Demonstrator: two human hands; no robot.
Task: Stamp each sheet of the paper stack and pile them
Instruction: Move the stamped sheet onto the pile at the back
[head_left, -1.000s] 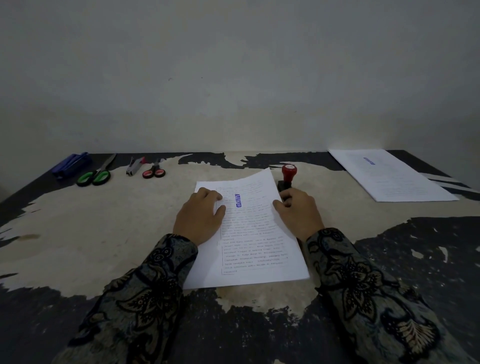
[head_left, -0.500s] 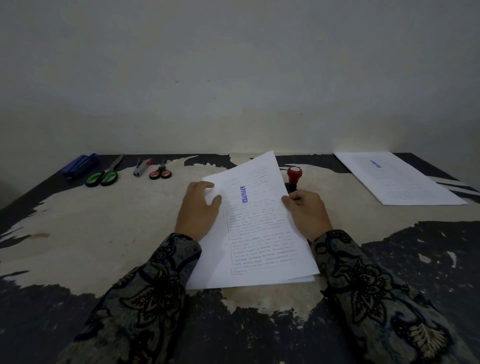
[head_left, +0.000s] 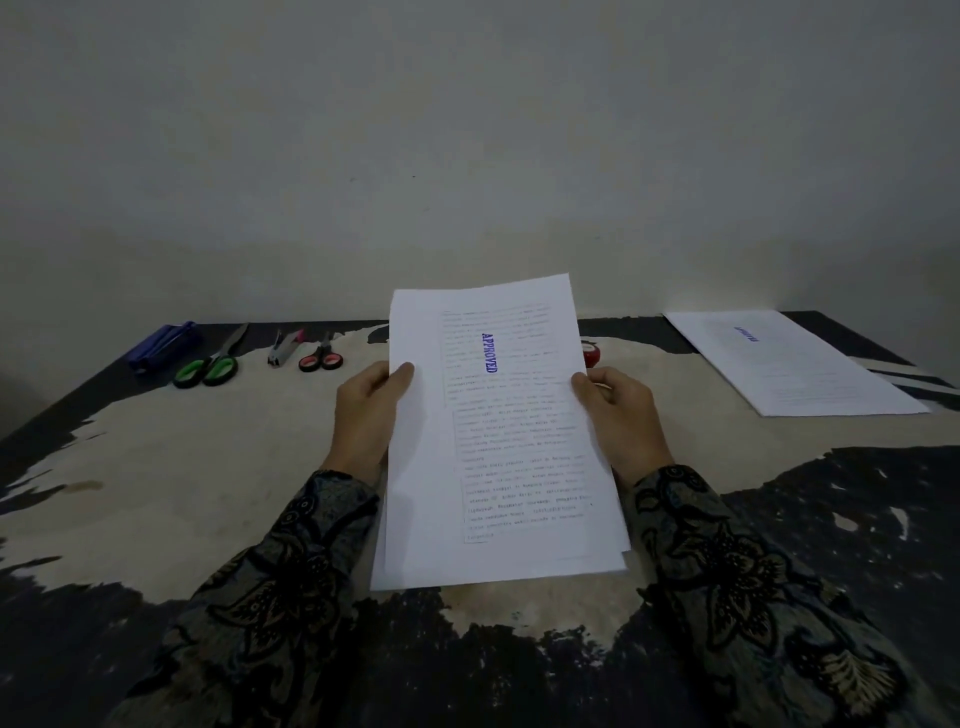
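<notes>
**Two hands lift a stamped sheet off the stack**

Two hands hold one printed sheet (head_left: 498, 415) by its long sides, tilted up so its far end stands against the wall; the left hand (head_left: 366, 415) pinches the left edge, thumb on the face and fingers behind; the right hand (head_left: 621, 410) grips the right edge the same way, thumb tip on the paper. A blue "APPROVED" stamp mark (head_left: 489, 353) runs lengthwise near the top of the sheet. Under it, the paper stack (head_left: 597, 564) lies on the table (head_left: 156, 493) near the front edge at the middle; its lower corners show just past the held sheet. The red-topped stamp (head_left: 590, 354) stands behind the sheet, only partly seen. Toward the far right corner lies the pile of stamped sheets (head_left: 800, 369), a blue mark on its top page. Along the far left edge, in a row: a blue stapler (head_left: 163, 345), green-handled scissors (head_left: 210, 364), a small grey and pink tool (head_left: 283, 347), and small red-handled scissors (head_left: 320, 357). Patterned dark sleeves (head_left: 753, 597) cover both forearms.
</notes>
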